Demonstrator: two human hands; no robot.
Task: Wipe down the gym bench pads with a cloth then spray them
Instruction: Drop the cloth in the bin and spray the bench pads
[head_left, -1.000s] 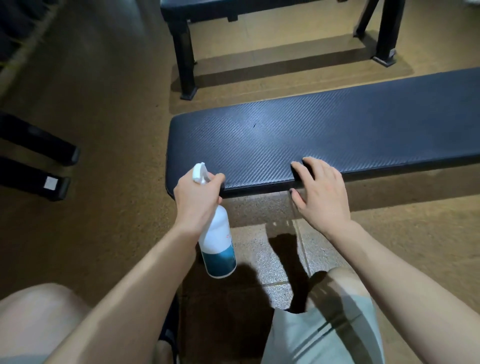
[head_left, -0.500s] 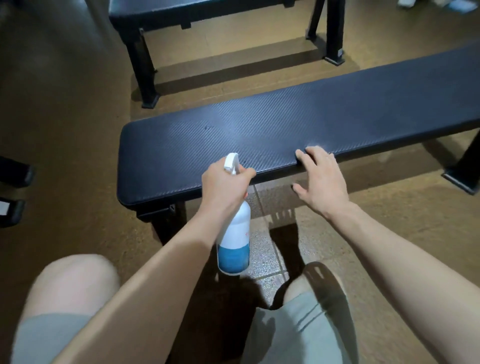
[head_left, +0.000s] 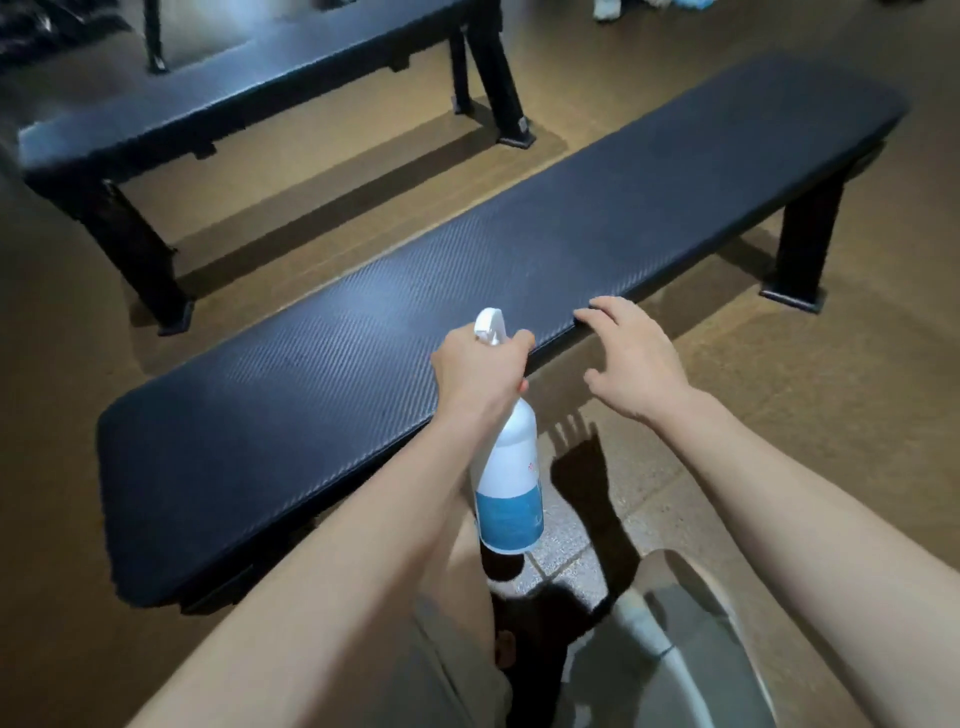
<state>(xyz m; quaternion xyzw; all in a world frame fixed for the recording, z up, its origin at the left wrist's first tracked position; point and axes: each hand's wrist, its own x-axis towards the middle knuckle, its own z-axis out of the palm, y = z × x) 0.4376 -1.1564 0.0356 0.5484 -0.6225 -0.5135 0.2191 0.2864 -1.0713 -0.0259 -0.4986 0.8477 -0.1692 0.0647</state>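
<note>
Head view, 2 black bench pads (head_left: 467, 270), brown speckled floor (head_left: 857, 389), pale tile patch (head_left: 566, 556)

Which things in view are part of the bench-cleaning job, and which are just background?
In play:
- spray bottle, gripped by left hand
- near bench pad
- right hand, fingertips on the pad's front edge

Background:
- second bench behind
- shoe at the top edge

No cloth in view.
</note>
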